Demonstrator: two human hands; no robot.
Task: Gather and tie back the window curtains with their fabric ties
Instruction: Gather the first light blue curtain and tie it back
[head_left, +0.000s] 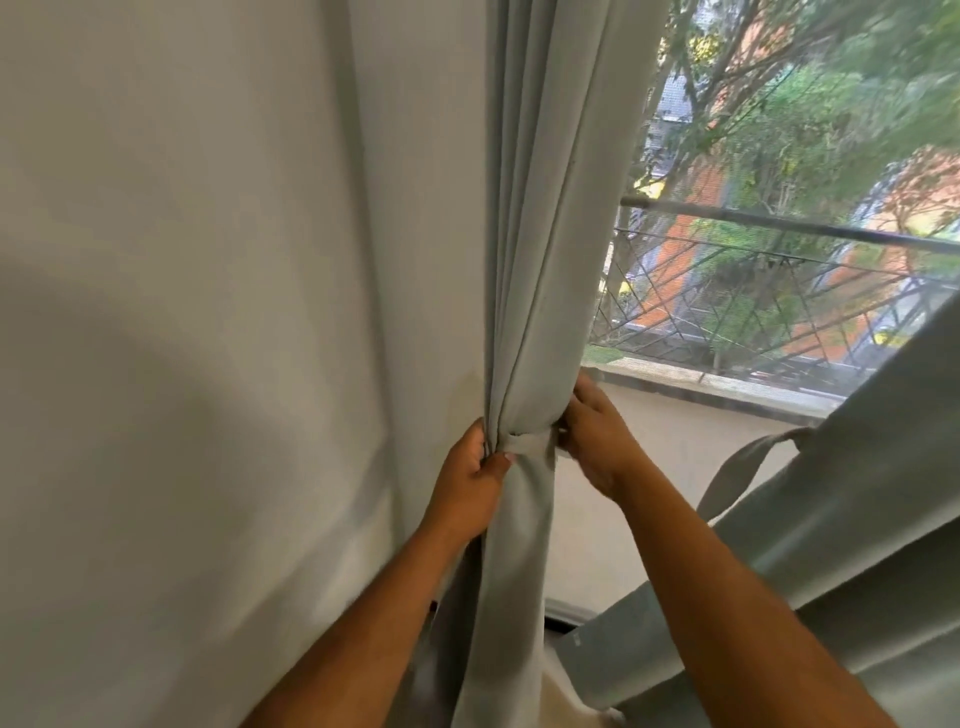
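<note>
A second pale curtain (852, 519) slants across the lower right, its own loose tie (737, 467) hanging from it, well apart from the work. Behind, the window (779, 156) shows trees and a metal railing (779, 270); a plain pale wall (182, 312) fills the left. The gathered curtain (540, 260) hangs beside the wall, cinched by its fabric tie (530, 444). The left hand (470, 483) grips the bunched folds at the tie, thumb pressed on; the right hand (595, 436) pinches the tie's other end, fingers curled.
</note>
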